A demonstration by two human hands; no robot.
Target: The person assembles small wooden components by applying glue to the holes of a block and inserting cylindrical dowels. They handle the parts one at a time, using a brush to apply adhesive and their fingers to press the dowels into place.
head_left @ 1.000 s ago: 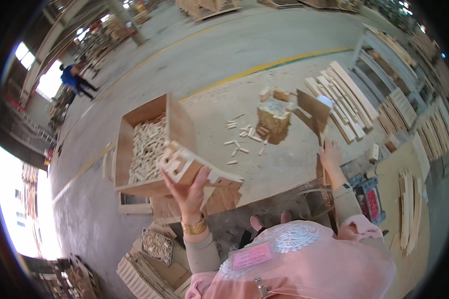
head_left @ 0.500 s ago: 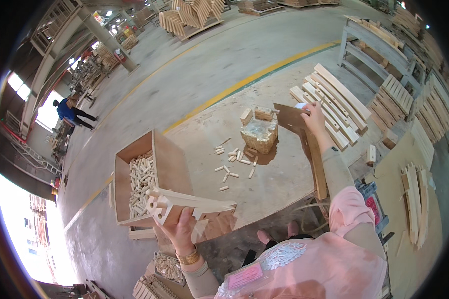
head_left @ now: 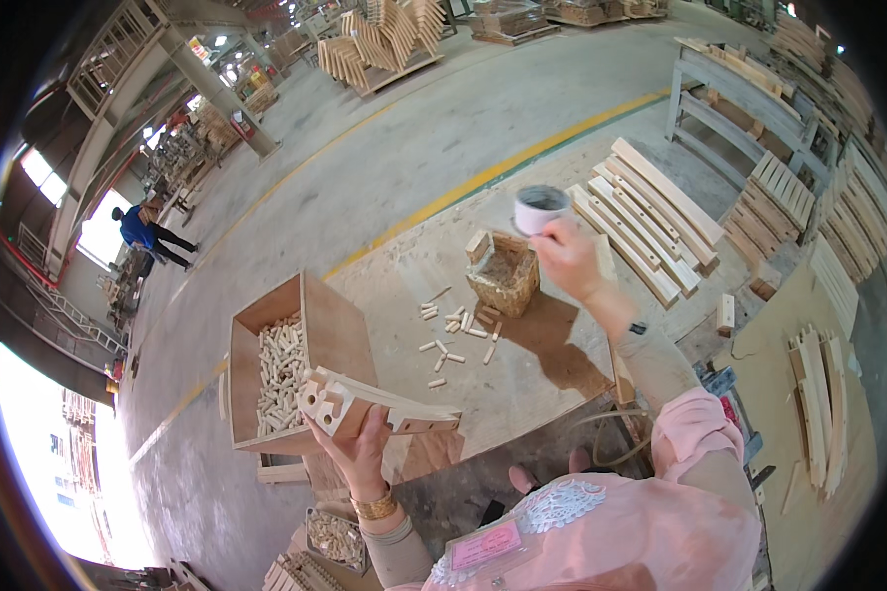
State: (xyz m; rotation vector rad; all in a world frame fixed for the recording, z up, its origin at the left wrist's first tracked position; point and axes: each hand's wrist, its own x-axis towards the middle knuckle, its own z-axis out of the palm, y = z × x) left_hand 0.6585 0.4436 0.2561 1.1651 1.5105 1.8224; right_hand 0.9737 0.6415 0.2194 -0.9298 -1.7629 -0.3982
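My left hand [head_left: 362,455] is closed around long pale wooden pieces [head_left: 424,416] with round holes in their ends, held beside a plywood box [head_left: 340,325] of wooden dowels [head_left: 282,369]. My right hand [head_left: 567,258] grips a round, cup-like thing [head_left: 540,210], whitish outside and grey inside, blurred by motion. It is raised above and right of a rough, crusted brown container [head_left: 503,288]. A small wooden block [head_left: 479,246] is at that container's rim. Loose dowels [head_left: 443,355] lie scattered on the worktable [head_left: 414,281] between the container and the box.
Several wooden rails [head_left: 646,222] lie side by side at the table's far right. Curved wooden pieces [head_left: 818,409] rest on a board to the right. Below my left forearm stands a tray of small wooden parts [head_left: 335,537]. A person in blue [head_left: 140,231] stands far left.
My right hand has moved left and nearer the container, and the cup-like thing now shows in it. One block no longer shows on the container's top. My left hand still holds the wooden pieces.
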